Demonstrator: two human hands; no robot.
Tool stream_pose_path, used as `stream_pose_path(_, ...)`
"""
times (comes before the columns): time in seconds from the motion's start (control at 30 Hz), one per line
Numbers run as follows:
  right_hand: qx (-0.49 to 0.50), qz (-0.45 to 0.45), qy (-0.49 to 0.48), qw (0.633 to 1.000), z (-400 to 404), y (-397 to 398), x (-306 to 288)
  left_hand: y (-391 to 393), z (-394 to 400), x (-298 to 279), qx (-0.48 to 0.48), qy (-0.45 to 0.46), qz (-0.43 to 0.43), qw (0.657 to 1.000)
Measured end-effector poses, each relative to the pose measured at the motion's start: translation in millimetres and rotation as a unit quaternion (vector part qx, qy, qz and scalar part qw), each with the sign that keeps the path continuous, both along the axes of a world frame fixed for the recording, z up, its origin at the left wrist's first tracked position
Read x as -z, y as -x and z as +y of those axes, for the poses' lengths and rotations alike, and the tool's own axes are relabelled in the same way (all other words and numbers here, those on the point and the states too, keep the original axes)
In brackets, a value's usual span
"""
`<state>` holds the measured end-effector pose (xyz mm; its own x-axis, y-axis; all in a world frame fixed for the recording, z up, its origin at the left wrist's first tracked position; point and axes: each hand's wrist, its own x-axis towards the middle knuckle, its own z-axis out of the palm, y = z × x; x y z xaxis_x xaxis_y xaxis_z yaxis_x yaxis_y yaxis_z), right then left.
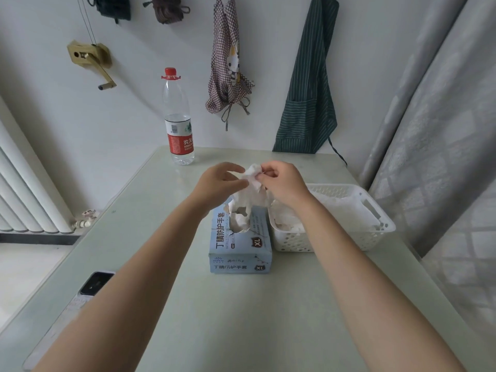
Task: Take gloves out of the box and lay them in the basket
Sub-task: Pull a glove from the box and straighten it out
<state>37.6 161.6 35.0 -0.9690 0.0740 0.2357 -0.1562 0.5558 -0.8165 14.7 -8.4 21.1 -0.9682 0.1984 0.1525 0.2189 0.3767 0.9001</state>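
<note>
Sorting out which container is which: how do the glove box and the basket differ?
The glove box is pale blue printed card with closed sides and a torn top opening; the basket is white plastic, perforated and open-topped. The box sits left of the basket and is narrower. Both stand on the table and hold white gloves.

A pale green table point(188, 304) stands against a white wall. Near its far left corner stands an upright clear plastic bottle point(178, 122) with a red cap and a red label. A phone point(96, 283) lies flat at the table's left edge. On the wall hang a checked apron point(228, 63) with a cartoon rabbit and, to its right, a dark green striped apron point(311, 98). A brass-coloured hand crank point(92, 60) is fixed to the wall further left. A white radiator point(24, 189) stands at the left, grey curtains point(442, 130) at the right.
</note>
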Motion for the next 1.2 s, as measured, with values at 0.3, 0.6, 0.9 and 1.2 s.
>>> stream_pose_path(0.3,0.037,0.053,0.105,0.992,13,-15,-27,-9,10,-8,0.031,0.047,0.022,0.998)
stream_pose_path(0.6,0.178,0.061,0.005,0.982,32,-18,-34,-24,12,-42,-0.038,-0.090,-0.123,0.988)
stream_pose_path(0.9,-0.102,-0.034,-0.099,0.989,-2,-51,-45,-28,18,-50,-0.019,-0.298,-0.210,0.931)
stream_pose_path(1.2,0.060,0.097,-0.135,0.984,5,-44,-38,-32,13,-49,-0.047,-0.242,-0.221,0.944)
